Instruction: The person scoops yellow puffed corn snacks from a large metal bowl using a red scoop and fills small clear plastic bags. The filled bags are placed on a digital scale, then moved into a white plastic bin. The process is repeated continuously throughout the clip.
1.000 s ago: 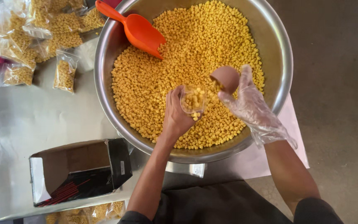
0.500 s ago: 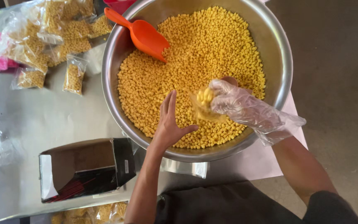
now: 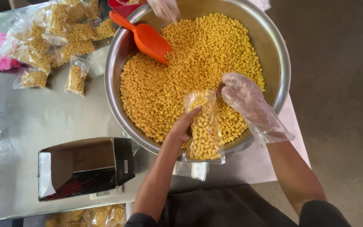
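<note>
The bare left hand (image 3: 183,126) grips a small clear bag (image 3: 204,126) of yellow pieces over the big metal bowl's (image 3: 280,54) near edge. The gloved right hand (image 3: 244,98), fingers curled, sits just beside the bag; open tabletop (image 3: 43,122) lies left.

Probably a small snack-packing workshop: steel bowl (image 3: 280,50) of yellow puffs (image 3: 198,63), filled bags (image 3: 59,29), metal table (image 3: 30,122).

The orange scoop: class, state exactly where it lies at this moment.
In the head view, the orange scoop rests at the upper left of the steel bowl, blade on the yellow snack pieces, handle over the rim toward the filled bags.
</note>
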A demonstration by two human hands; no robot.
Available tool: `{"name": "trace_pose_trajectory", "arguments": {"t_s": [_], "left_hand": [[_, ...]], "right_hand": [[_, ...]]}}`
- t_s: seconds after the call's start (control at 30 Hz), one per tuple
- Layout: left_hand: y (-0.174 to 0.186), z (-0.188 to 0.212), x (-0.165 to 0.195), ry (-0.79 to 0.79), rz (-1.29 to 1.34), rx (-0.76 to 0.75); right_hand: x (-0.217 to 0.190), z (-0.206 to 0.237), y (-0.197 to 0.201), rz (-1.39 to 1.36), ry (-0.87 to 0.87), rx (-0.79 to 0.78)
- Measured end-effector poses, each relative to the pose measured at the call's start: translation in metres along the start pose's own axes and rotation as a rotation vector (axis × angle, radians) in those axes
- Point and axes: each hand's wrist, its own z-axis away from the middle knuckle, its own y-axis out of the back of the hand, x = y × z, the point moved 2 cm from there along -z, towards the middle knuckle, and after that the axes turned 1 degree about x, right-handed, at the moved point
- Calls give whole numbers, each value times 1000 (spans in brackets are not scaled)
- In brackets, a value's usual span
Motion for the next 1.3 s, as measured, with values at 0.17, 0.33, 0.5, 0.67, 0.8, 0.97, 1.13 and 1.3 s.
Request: {"name": "trace_pose_trajectory", "arguments": {"t_s": [0.17, 0.33, 0.5, 0.67, 0.8, 0.97, 1.13, 1.3], "left_hand": [[10, -19, -26, 194, 209, -42], [5, -13, -26, 158, 232, -68], [-16, 28, 9, -345, -265, 38], [-44, 70, 55, -830, -721, -91], [-40, 78, 73, -788, -909, -13], [-19, 80, 64, -972, -715, -106], [-1, 82, 40, -770, -564, -89], [50, 144, 13, -1068, -656, 168]], "right_hand": [[12, 5, 10, 266, 34, 4], [8, 8, 10, 236, -7, -6], [-28, 20, 2, 316, 239, -109], [-62, 26, 2, 761, 764, -264], [-64, 18, 4, 67, 106, -387], [-84, 26, -22, 663, 603, -418], [-91, 32, -34, 398, 490, -347], [-84, 36, -30, 655, 751, -163]]}}
